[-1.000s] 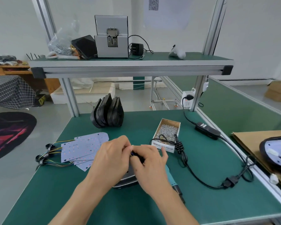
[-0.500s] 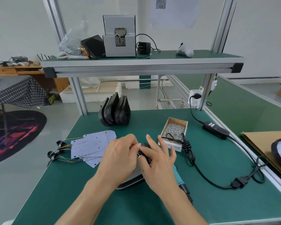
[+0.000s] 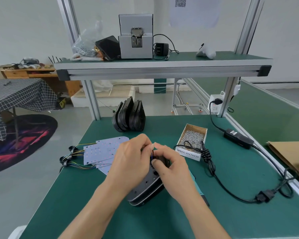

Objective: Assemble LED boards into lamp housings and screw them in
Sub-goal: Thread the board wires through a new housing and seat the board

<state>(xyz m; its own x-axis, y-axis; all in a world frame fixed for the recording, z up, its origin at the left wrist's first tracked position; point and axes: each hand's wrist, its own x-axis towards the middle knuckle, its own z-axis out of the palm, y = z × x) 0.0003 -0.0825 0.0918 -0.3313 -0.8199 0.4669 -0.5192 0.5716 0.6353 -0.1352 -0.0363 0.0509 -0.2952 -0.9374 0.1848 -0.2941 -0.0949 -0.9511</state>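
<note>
Both hands over black lamp housing (image 3: 146, 188), mid-bench on green mat (image 3: 231, 169). L hand (image 3: 129, 163) and R hand (image 3: 171, 168) fingertips meet, pinching thin wires (image 3: 152, 155) at housing's far end. LED boards (image 3: 102, 152) stacked just left w/ wire tails. Spare housings (image 3: 129, 116) upright at back. Screw box (image 3: 192, 141) to right, near.

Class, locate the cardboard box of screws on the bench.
The box of screws sits right of centre on the green bench, beyond the right hand, touching the coiled black cable.

two hands (image 3: 131, 163), one screw box (image 3: 192, 141)
</note>
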